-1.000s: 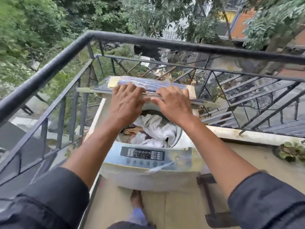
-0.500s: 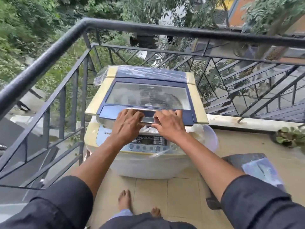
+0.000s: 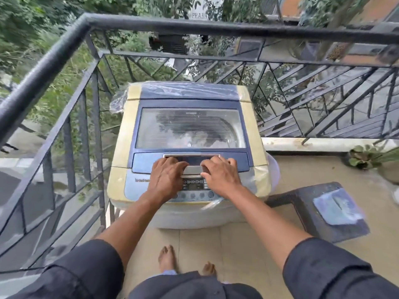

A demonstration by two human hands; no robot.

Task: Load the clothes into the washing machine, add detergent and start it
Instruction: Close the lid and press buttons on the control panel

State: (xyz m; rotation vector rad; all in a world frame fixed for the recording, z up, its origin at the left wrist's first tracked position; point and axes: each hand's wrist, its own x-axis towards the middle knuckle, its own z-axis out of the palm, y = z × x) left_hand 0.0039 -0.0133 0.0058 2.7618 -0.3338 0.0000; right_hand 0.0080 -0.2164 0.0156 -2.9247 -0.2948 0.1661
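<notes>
A cream and blue top-loading washing machine [image 3: 121, 134] stands in the balcony corner, partly wrapped in clear plastic. Its lid [image 3: 190, 126] lies flat and shut, and pale clothes [image 3: 183, 137] show dimly through the lid window. My left hand [image 3: 166, 178] and my right hand [image 3: 220, 175] rest side by side, palms down, on the silver handle [image 3: 192, 169] at the lid's front edge. Their fingers lie over the handle. The control panel [image 3: 193, 186] with its display and round buttons sits just below, partly hidden by both hands.
A black metal railing [image 3: 64, 67] closes the balcony on the left and behind the machine. A dark plastic stool [image 3: 302, 203] with a blue-white packet [image 3: 336, 206] on it stands to the right. A potted plant [image 3: 367, 157] sits at the far right. My bare feet [image 3: 166, 258] are on the tiled floor.
Both hands have brought the raised lid down onto the machine; it now lies flat and covers the drum and clothes. The view has pulled back slightly.
</notes>
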